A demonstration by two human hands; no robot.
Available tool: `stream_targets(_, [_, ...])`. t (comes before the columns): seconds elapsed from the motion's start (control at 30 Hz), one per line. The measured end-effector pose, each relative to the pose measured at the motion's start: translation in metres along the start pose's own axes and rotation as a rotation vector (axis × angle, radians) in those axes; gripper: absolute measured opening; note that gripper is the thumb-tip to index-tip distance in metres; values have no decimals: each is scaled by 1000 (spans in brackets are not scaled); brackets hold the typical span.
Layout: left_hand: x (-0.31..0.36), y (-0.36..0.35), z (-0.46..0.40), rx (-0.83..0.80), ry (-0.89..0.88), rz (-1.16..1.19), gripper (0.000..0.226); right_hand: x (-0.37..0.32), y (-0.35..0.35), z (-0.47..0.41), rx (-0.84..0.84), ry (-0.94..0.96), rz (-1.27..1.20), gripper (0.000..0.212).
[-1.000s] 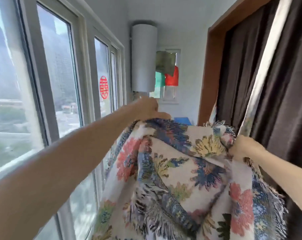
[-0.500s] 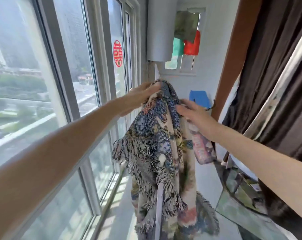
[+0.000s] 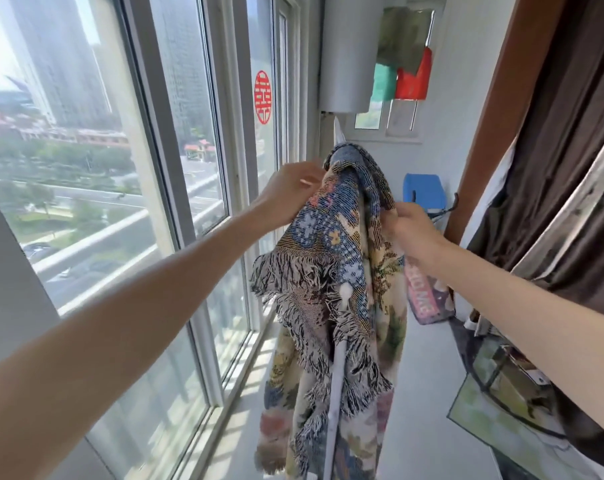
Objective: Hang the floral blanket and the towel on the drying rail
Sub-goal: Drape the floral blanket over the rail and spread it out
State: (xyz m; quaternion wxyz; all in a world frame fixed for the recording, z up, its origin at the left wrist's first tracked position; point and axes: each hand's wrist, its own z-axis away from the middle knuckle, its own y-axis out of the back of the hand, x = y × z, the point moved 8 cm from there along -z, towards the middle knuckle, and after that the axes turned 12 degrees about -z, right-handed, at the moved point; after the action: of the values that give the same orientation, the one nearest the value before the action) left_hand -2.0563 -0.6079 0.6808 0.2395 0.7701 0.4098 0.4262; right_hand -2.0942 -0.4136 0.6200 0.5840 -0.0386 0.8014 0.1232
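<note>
Floral blanket [image 3: 342, 258]: draped over the white drying rail [image 3: 335, 403], fringed edge hanging down the window side. Left hand [image 3: 290, 195]: pinching the blanket's window-side fold near the top. Right hand [image 3: 409, 230]: gripping the opposite fold. Blue stool [image 3: 423, 192]: beyond the blanket. Dark curtain [image 3: 570, 161]: right of the blanket.

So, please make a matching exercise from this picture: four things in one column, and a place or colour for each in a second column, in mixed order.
Things:
1. floral blanket
2. left hand
3. round sticker
4. stool

Descriptions:
a. blue, by the far wall
b. red, on the window glass
c. draped over the white rail
d. at the blanket's window side

Pairs: 1-c, 2-d, 3-b, 4-a
</note>
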Motion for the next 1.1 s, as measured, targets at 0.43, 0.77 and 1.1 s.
stream_targets(0.43, [-9, -16, 11, -40, 113, 210, 35, -79, 32, -28, 184, 92, 78, 39])
stream_targets(0.77, [5, -22, 23, -196, 75, 364, 72, -46, 14, -15, 195, -70, 130, 27])
stream_targets(1.1, [-14, -17, 13, -47, 231, 385, 12, -31, -14, 2, -74, -16, 27, 62])
